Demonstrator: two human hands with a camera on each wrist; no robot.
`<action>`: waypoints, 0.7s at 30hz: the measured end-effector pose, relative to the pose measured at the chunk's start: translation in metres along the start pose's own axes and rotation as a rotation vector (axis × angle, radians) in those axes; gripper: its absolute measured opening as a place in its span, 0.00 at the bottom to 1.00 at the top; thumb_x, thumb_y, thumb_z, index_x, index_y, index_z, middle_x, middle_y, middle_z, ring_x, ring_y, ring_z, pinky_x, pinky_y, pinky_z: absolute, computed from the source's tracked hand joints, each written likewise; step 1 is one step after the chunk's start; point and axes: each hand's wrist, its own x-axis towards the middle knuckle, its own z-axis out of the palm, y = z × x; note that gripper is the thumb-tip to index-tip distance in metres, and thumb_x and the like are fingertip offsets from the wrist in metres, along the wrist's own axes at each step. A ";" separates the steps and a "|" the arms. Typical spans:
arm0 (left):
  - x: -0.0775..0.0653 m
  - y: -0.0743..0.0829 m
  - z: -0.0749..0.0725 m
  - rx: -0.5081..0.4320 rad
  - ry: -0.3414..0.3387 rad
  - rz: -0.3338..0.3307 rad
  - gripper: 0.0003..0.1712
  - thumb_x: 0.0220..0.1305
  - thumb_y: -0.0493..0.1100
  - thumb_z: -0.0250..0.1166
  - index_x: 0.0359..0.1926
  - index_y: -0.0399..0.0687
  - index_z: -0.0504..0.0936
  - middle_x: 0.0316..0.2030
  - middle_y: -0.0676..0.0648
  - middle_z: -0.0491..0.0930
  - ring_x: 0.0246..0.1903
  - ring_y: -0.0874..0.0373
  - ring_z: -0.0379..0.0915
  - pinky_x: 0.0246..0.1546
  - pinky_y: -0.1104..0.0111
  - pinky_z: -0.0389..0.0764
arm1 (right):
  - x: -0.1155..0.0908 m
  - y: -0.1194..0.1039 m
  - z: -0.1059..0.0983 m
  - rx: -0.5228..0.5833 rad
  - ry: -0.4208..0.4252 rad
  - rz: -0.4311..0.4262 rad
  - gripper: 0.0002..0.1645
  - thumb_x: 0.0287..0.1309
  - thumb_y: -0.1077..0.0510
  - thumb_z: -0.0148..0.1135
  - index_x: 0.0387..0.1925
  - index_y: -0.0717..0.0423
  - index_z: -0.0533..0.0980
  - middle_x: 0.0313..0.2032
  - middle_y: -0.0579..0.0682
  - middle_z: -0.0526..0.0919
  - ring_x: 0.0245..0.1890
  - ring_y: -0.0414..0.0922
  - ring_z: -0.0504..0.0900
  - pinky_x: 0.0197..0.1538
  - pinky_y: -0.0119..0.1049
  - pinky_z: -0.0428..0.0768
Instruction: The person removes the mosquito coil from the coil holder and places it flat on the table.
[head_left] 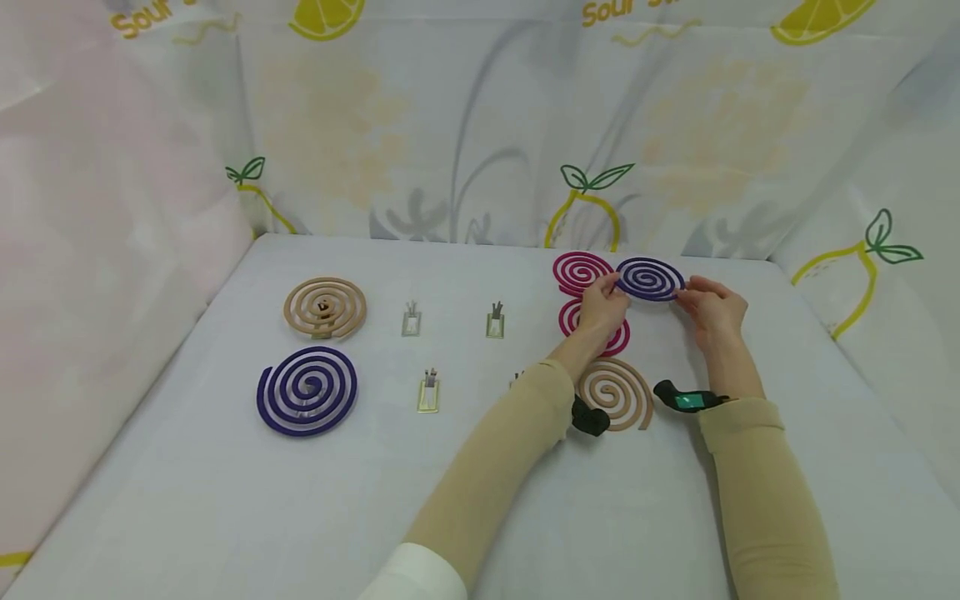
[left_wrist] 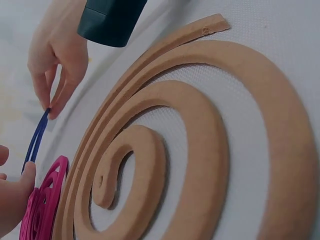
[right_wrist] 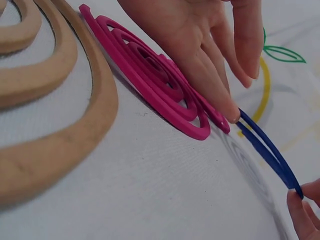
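Lemon-printed cloth (head_left: 450, 125) backs the white table (head_left: 300, 517) I watch through the cameras. Toward its far right, the blue coil (head_left: 649, 280) is raised off the surface, near the pink coils (head_left: 582, 272). I see the left hand (head_left: 602, 308) pinching its left edge and the right hand (head_left: 715, 312) pinching the opposite edge. I judge it light, stiff and brittle: best taken by the outer ring with fingertips, without squeezing or twisting.

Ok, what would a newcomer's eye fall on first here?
Probably the blue coil raised above the table at the far right, held at opposite edges by the left grip and right grip. Then perhaps the bright pink coils to its left, and the second blue coil at the table's left.
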 end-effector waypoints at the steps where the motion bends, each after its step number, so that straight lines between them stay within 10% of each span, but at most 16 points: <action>1: 0.000 0.000 0.000 -0.003 -0.007 -0.008 0.26 0.61 0.23 0.56 0.61 0.35 0.76 0.63 0.40 0.76 0.62 0.53 0.75 0.59 0.70 0.78 | 0.000 0.000 0.000 -0.001 0.008 -0.004 0.24 0.55 0.81 0.59 0.48 0.58 0.82 0.46 0.50 0.76 0.46 0.42 0.79 0.40 0.26 0.86; 13: 0.002 0.000 0.000 0.033 -0.104 -0.057 0.32 0.59 0.27 0.61 0.66 0.39 0.71 0.69 0.38 0.69 0.69 0.51 0.65 0.67 0.67 0.70 | 0.002 0.003 -0.001 0.022 0.062 -0.022 0.17 0.56 0.80 0.58 0.38 0.58 0.80 0.41 0.49 0.77 0.36 0.39 0.80 0.33 0.23 0.84; 21: 0.004 -0.001 0.005 0.058 -0.125 -0.099 0.32 0.61 0.29 0.62 0.67 0.41 0.71 0.68 0.38 0.71 0.69 0.51 0.66 0.69 0.66 0.68 | 0.009 0.008 -0.001 0.029 0.033 -0.078 0.30 0.53 0.82 0.56 0.57 0.63 0.73 0.31 0.48 0.79 0.32 0.38 0.78 0.30 0.24 0.82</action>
